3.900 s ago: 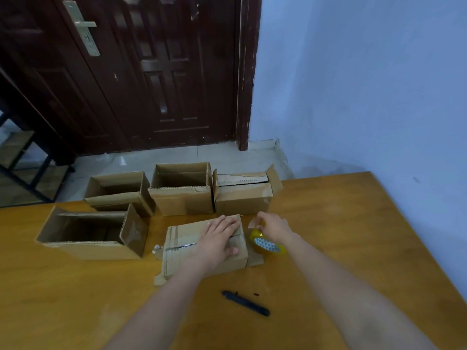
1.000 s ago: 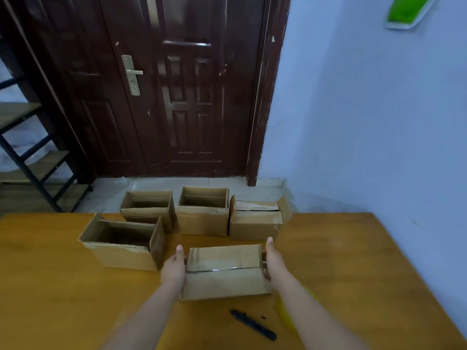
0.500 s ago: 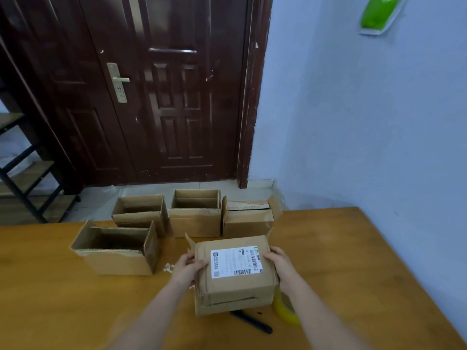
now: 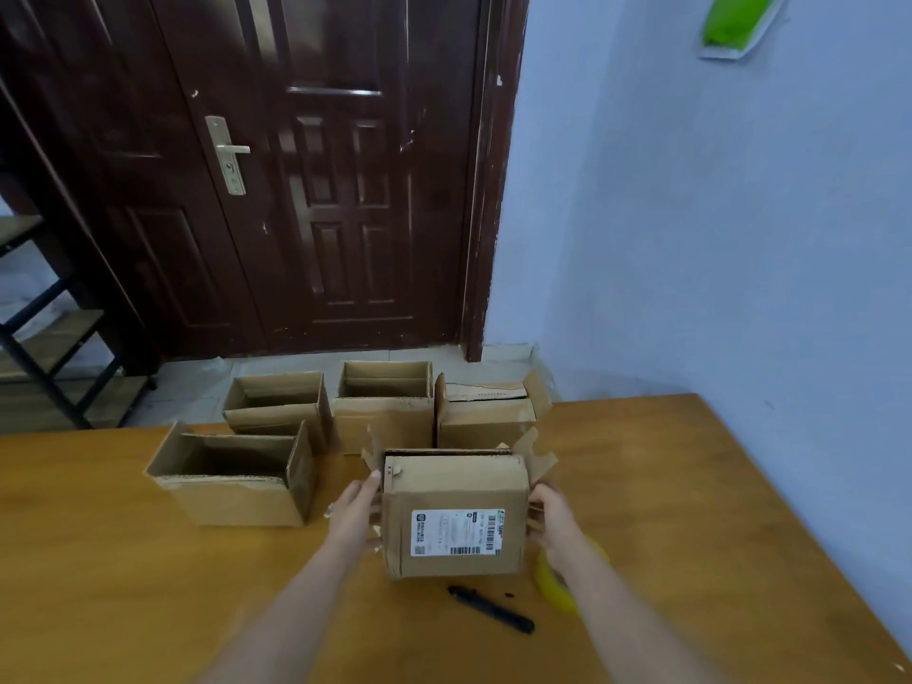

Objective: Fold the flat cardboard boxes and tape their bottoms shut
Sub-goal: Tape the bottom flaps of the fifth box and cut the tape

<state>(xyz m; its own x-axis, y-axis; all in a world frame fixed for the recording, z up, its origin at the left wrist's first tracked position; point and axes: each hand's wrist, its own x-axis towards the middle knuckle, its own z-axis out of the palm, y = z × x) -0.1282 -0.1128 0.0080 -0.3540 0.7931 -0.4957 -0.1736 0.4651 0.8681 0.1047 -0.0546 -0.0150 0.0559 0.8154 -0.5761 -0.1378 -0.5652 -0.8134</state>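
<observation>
A cardboard box (image 4: 454, 491) with a white shipping label on its near face is held just above the wooden table (image 4: 691, 486), opening upward, its top flaps sticking out. My left hand (image 4: 356, 510) lies against its left side with the fingers nearly straight. My right hand (image 4: 552, 520) grips its right side, fingers curled round the edge. A yellow tape roll (image 4: 555, 587) lies on the table under my right wrist, partly hidden. A black cutter (image 4: 491, 609) lies in front of the box.
Three open-topped boxes stand in a row at the table's far edge: left (image 4: 276, 402), middle (image 4: 385, 402), right (image 4: 488, 417). A larger open box (image 4: 237, 476) stands to the left. Behind are a dark door (image 4: 306, 165) and a blue wall.
The box was lying with its taped bottom up; I have turned it over so the opening faces up and the label faces me. The tape roll has left my right hand.
</observation>
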